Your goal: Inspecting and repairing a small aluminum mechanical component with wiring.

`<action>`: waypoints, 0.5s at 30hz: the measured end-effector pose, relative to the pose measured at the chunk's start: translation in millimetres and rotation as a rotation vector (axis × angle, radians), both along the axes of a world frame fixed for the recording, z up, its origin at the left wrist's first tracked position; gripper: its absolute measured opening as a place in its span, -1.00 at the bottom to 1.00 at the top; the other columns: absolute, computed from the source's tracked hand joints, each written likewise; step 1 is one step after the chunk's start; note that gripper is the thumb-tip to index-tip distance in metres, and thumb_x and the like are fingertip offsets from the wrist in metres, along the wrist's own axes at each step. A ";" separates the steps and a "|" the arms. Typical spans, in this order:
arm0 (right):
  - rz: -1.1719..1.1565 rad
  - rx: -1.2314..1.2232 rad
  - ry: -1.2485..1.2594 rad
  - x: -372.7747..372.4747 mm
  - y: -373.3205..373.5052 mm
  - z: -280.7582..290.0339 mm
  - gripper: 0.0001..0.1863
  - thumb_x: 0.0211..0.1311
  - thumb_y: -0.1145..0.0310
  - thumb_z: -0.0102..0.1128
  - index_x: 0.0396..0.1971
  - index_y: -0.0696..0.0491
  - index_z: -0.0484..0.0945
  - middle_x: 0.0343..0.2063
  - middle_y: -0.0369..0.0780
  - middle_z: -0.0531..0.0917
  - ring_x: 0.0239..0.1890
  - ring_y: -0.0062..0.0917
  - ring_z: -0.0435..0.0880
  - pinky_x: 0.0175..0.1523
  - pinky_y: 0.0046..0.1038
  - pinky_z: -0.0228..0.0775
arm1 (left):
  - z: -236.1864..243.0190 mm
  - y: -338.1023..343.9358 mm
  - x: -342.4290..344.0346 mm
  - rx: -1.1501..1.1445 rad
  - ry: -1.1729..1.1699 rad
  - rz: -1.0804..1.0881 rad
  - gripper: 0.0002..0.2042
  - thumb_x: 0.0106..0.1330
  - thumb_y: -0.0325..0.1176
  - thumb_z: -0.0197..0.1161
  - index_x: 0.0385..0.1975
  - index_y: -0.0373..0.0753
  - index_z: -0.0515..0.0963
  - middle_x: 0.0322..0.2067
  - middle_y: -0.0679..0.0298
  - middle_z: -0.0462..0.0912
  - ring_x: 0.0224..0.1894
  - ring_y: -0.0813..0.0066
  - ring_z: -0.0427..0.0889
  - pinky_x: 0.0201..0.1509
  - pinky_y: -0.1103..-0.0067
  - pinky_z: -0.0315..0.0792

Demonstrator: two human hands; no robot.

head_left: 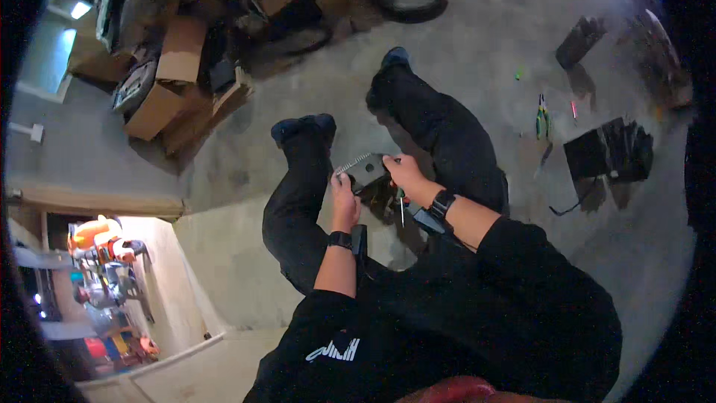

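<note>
Between my two hands is a flat grey plate (363, 172) with a row of fine teeth along its far edge and a dark round hole near its middle. My left hand (344, 192) pinches its left end, the thumb on top. At the other end my right hand (405, 173) is closed on it. A thin screwdriver-like tool (402, 207), with a bit of green at its upper end, sticks out below my right hand; whether those fingers hold it too is unclear. Dark, cluttered parts (382, 201) show beneath the plate, partly hidden.
Pliers with green-and-black handles (543, 119), a small red stick (573, 110) and a black finned block (626, 151) lie on the floor at right. Another dark block (579, 42) stands farther off. Cardboard boxes (181, 50) and a tire (410, 16) fill the far side.
</note>
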State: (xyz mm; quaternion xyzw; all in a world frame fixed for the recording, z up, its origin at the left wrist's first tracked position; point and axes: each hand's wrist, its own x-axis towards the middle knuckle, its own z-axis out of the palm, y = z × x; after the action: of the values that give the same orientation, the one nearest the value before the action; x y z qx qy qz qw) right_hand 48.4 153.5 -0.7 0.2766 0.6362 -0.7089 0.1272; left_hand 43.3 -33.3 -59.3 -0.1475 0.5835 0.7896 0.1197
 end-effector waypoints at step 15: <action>0.034 -0.055 -0.098 25.9 27.4 -8.4 -0.69 0.31 0.16 0.17 -0.33 0.15 0.53 -0.53 -0.28 0.52 -0.62 -0.55 0.44 -0.49 -0.43 0.32 | -2.9 19.5 30.0 -0.153 0.019 -0.107 -0.61 0.51 -0.12 -0.07 0.26 -0.04 0.18 -0.01 0.20 0.44 -0.06 0.41 0.46 -0.14 0.44 0.47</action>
State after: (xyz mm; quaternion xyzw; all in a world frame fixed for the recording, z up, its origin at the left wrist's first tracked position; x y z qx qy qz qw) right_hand 74.3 180.8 -9.1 0.2964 0.6141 -0.7095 0.1779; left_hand 73.3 -13.8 -62.2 -0.1172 0.6501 0.7367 0.1446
